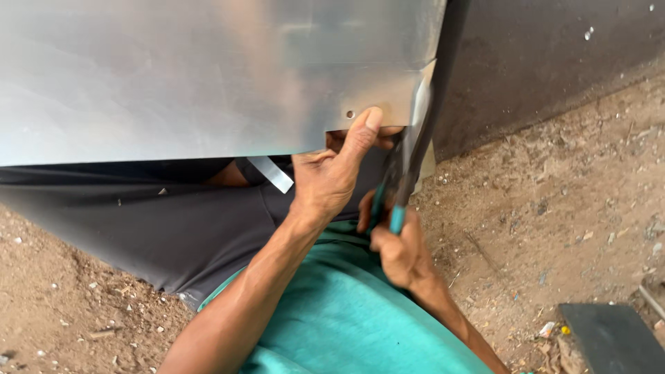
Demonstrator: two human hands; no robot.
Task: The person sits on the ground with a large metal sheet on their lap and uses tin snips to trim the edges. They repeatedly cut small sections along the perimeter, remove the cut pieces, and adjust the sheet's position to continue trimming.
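Observation:
A large shiny sheet of metal (173,76) fills the upper left of the head view. My left hand (332,173) grips its lower right corner, thumb pressed on the front face beside a small hole. My right hand (398,246) is closed on the teal handles of metal snips (405,173), whose dark blades run up along the sheet's right edge at a bent tab. A narrow cut strip of metal (271,174) hangs below the sheet's lower edge.
I sit on sandy, pebbly ground (554,194) in dark shorts and a teal shirt. A dark wall (554,55) rises at the upper right. A dark flat block (609,336) lies at the lower right corner.

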